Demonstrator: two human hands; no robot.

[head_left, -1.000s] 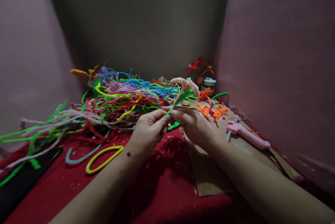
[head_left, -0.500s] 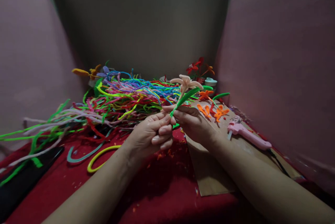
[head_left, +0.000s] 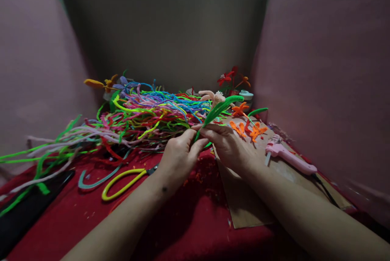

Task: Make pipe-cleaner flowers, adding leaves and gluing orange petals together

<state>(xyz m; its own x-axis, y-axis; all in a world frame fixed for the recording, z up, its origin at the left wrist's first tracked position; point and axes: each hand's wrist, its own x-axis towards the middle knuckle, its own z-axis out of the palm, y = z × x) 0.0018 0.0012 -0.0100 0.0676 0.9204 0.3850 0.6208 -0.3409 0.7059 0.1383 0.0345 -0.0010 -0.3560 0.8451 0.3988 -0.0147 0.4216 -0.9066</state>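
Both of my hands meet on the green stem of a pipe-cleaner flower (head_left: 218, 98). Its pale peach petals point up and away from me. A long green leaf (head_left: 221, 108) stands beside the bloom, slanting up to the right and covering part of it. My left hand (head_left: 182, 151) pinches the stem low down, between thumb and fingers. Closed around the base of the leaf is my right hand (head_left: 227, 145), its fingertips against the stem. The fingers hide the spot where leaf and stem join.
A heap of colourful pipe cleaners (head_left: 158, 110) lies behind my left hand. Yellow-handled scissors (head_left: 124, 183) rest on the red cloth (head_left: 183, 220). To the right, a pink glue gun (head_left: 289, 157) and orange pipe-cleaner flowers (head_left: 257, 131) lie on a cardboard sheet (head_left: 246, 208).
My left hand has turned over, so its back now faces up. The flower has rotated, with the leaf now in front of its petals. More of the scissors shows.
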